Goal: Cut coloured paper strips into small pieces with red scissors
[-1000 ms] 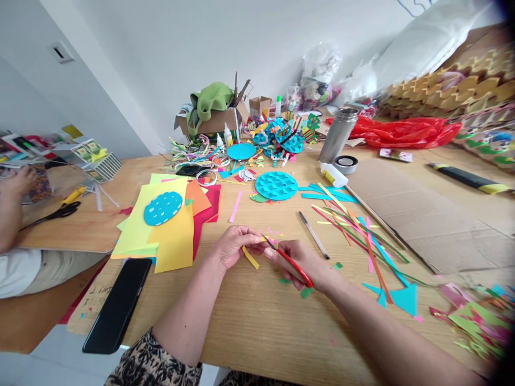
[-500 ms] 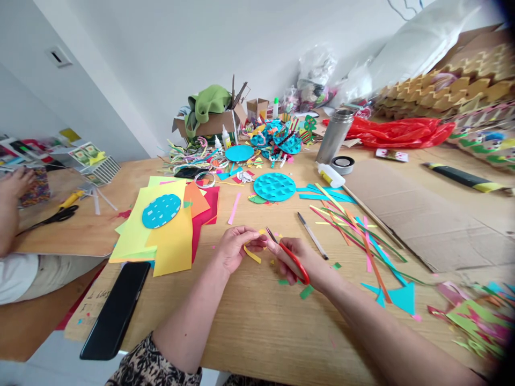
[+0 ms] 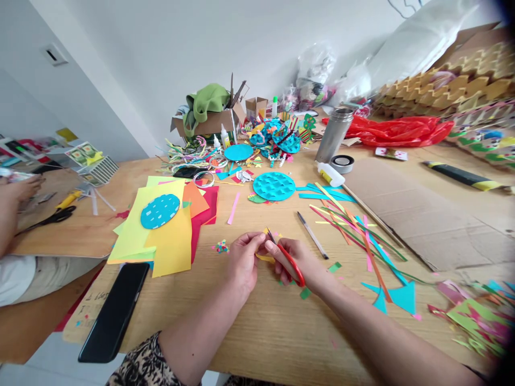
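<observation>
Red-handled scissors (image 3: 295, 268) are in my right hand (image 3: 292, 260), their dark blades pointing up and left near my left fingertips. My left hand (image 3: 246, 260) is closed in a pinch on a narrow yellow paper strip (image 3: 265, 258), which curves down between the two hands. Just left of my left hand lies a small pile of colourful paper bits (image 3: 221, 246). Green scraps (image 3: 335, 267) and a pen (image 3: 313, 236) lie to the right of my right hand. Beyond the hands rests a blue disc with raised folds (image 3: 274, 186).
A black phone (image 3: 116, 311) and yellow sheets (image 3: 173, 246) lie left. Paper strips (image 3: 372, 241), cardboard (image 3: 434, 214) and a metal bottle (image 3: 335, 135) are right. Another person's hand (image 3: 18, 198) shows at the far left, near black scissors (image 3: 52, 217).
My left hand has shifted right and turned, closer to my right hand, uncovering the pile of paper bits. The yellow strip has moved right. At the far left, the other person's hand has risen.
</observation>
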`<state>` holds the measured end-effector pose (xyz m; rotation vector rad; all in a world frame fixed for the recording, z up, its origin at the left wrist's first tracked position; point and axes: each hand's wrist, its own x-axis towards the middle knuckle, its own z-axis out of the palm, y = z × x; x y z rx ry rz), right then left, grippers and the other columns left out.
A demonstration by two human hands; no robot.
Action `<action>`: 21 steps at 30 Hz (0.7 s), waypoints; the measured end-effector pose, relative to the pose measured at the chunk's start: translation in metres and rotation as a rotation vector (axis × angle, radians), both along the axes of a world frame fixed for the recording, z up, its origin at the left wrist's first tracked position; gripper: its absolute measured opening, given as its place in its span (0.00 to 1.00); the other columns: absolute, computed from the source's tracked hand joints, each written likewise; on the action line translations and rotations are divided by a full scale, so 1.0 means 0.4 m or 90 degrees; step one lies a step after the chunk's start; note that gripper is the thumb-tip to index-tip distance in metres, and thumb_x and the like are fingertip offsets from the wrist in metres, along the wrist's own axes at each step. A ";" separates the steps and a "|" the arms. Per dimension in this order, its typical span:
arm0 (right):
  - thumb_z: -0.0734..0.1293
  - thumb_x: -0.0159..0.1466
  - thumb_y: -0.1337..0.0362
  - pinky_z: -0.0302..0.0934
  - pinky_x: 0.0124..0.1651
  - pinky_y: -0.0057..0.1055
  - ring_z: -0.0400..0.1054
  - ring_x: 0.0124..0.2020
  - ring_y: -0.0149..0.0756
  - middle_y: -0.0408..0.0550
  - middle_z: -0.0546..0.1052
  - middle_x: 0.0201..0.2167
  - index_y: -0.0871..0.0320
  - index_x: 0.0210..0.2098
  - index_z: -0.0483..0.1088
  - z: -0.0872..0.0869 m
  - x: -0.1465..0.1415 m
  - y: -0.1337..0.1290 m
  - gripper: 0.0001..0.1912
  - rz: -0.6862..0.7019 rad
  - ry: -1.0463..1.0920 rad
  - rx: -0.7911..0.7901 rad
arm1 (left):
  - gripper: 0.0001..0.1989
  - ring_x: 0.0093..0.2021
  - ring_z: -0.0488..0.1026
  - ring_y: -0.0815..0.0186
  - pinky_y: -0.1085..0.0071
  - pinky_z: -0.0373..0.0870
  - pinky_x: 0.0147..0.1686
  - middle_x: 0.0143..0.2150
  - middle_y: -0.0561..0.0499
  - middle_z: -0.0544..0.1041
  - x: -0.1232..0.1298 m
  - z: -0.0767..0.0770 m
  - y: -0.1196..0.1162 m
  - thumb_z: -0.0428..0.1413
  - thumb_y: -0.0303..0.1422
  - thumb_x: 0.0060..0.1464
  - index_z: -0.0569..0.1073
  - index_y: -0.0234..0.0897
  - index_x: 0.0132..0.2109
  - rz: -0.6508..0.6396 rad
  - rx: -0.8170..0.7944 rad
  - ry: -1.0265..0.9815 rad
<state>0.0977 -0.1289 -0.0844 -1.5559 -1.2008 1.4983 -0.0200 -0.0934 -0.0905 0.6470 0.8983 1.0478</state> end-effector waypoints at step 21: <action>0.62 0.57 0.40 0.47 0.10 0.18 0.60 0.10 0.24 0.37 0.67 0.12 0.58 0.26 0.59 0.006 -0.001 -0.001 0.25 0.000 -0.007 -0.012 | 0.08 0.27 0.67 0.71 0.73 0.62 0.31 0.24 0.53 0.74 0.009 -0.009 -0.011 0.63 0.32 0.38 0.73 0.33 0.25 0.021 0.013 0.008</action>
